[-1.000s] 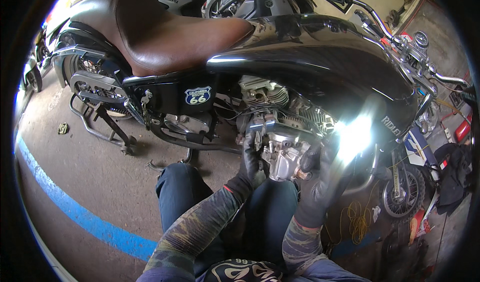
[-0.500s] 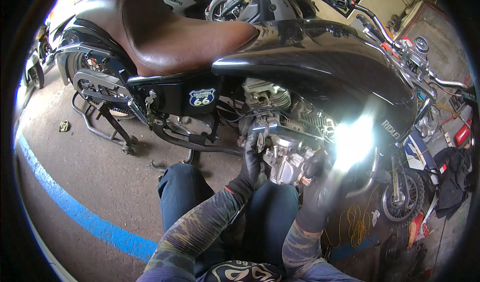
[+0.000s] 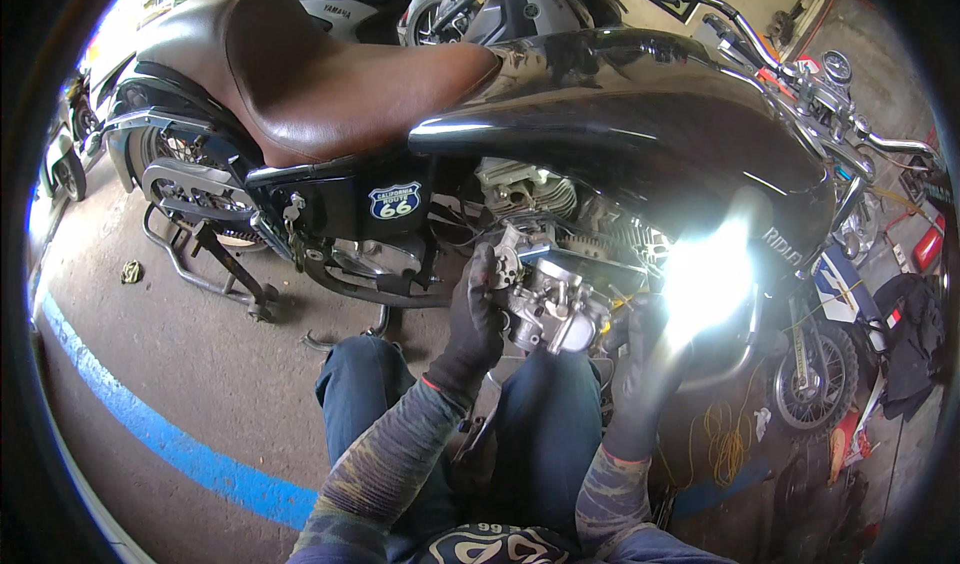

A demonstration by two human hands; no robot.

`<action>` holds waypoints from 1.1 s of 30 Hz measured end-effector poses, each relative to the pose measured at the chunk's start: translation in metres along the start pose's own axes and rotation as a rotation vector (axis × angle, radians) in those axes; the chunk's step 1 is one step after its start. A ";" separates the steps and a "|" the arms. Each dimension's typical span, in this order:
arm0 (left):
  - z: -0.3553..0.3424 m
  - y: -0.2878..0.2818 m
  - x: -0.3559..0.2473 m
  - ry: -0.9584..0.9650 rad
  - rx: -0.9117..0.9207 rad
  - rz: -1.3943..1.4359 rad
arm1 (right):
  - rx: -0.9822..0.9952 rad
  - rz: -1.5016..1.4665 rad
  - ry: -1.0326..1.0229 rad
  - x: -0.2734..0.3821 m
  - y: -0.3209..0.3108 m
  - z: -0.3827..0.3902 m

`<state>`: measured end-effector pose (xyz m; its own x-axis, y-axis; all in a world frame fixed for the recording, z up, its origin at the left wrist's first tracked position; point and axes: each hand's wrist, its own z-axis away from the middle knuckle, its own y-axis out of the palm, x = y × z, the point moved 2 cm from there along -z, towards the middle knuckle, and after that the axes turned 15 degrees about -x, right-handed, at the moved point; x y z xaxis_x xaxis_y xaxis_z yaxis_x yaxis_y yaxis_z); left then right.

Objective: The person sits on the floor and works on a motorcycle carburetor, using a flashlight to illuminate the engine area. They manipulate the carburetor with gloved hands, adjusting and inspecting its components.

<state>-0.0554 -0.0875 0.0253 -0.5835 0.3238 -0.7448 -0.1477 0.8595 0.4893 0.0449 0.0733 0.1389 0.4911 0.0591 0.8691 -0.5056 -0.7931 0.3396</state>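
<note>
A silver metal carburetor is held in front of the motorcycle's engine, above my knees. My left hand, in a dark glove, grips its left end, with the thumb and fingers round the body. At its right end my gloved right hand is closed against it, partly washed out by a bright light. A bit of yellow shows between that hand and the metal. Just behind are the finned engine cylinder and a thin cable.
The black motorcycle has a brown seat and a glossy tank. Its stand rests on the floor at left, near a blue painted line. Yellow cord lies at right, beside another wheel.
The carburetor has been turned and moved slightly left, so a different side faces me. My left hand has shifted up and left with it. The view has moved slightly.
</note>
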 end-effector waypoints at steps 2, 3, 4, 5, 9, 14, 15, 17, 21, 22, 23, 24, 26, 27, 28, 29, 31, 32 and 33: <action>0.002 0.000 -0.003 -0.174 -0.002 -0.009 | 0.066 -0.025 0.053 0.002 -0.002 0.006; 0.004 -0.002 -0.005 -0.246 -0.026 -0.065 | 0.105 0.084 0.040 0.002 -0.003 0.010; 0.005 -0.002 -0.006 -0.269 -0.030 -0.096 | 0.155 0.200 0.011 0.003 -0.003 0.013; 0.006 -0.003 -0.005 -0.292 -0.034 -0.126 | 0.202 0.300 -0.019 0.002 -0.003 0.015; 0.007 -0.004 -0.001 -0.148 0.034 -0.244 | 0.327 0.478 -0.024 -0.006 0.000 0.017; 0.010 -0.009 0.006 -0.039 0.098 -0.462 | 0.364 0.572 -0.101 -0.012 0.002 0.012; 0.011 -0.009 0.007 -0.049 0.088 -0.426 | 0.365 0.584 -0.076 -0.013 0.000 0.011; 0.013 -0.009 0.009 -0.078 0.069 -0.363 | 0.361 0.606 -0.004 -0.015 -0.003 0.011; 0.011 -0.005 0.007 -0.139 0.031 -0.278 | 0.353 0.570 0.054 -0.018 -0.007 0.013; 0.010 -0.002 0.004 -0.132 0.019 -0.252 | 0.346 0.567 0.052 -0.019 -0.007 0.013; 0.008 -0.001 0.002 -0.170 -0.006 -0.233 | 0.337 0.560 0.075 -0.021 -0.007 0.013; 0.007 0.001 0.000 -0.208 -0.032 -0.212 | 0.331 0.552 0.055 -0.021 -0.007 0.014; 0.005 0.006 -0.003 -0.362 -0.113 -0.162 | 0.305 0.532 0.100 -0.023 -0.007 0.015; 0.005 0.008 -0.004 -0.430 -0.160 -0.124 | 0.307 0.519 0.075 -0.024 -0.007 0.015; 0.005 0.010 -0.005 -0.482 -0.211 -0.065 | 0.300 0.505 0.084 -0.025 -0.007 0.015; 0.005 0.011 -0.006 -0.505 -0.249 0.009 | 0.298 0.474 0.116 -0.026 -0.008 0.015; 0.004 0.011 -0.007 -0.467 -0.223 -0.059 | 0.347 0.549 0.022 -0.028 -0.008 0.014; 0.003 0.011 -0.007 -0.453 -0.215 -0.089 | 0.373 0.579 -0.014 -0.030 -0.008 0.014; 0.003 0.010 -0.007 -0.432 -0.190 -0.093 | 0.366 0.550 0.040 -0.031 -0.010 0.014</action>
<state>-0.0505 -0.0793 0.0338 -0.1812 0.4179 -0.8902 -0.3503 0.8185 0.4555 0.0444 0.0711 0.1031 0.2000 -0.3962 0.8961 -0.3976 -0.8687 -0.2954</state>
